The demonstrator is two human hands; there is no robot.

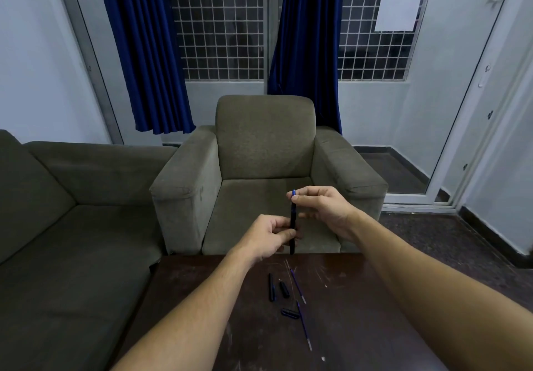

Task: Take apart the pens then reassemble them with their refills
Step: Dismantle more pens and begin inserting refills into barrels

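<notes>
Head view: left hand [269, 233] fingers pinch the upright pen barrel [293, 226]; right hand [323, 206] fingers pinch its blue tip [293, 192].

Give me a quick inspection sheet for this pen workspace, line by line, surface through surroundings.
Surface: dark brown wooden table, scratched and scuffed.
Job's things: slim black pen barrel held upright above the table; two thin blue refills lying on it; long black barrel piece, short black piece and black clip cap lying beside them.
Clutter: small pale specks only.
Grippers: left hand pinches the barrel's lower half; right hand pinches its blue top end.
Cables: nothing seen.
Surroundings: grey-green fabric armchair, matching sofa, blue curtains, grilled window.
</notes>
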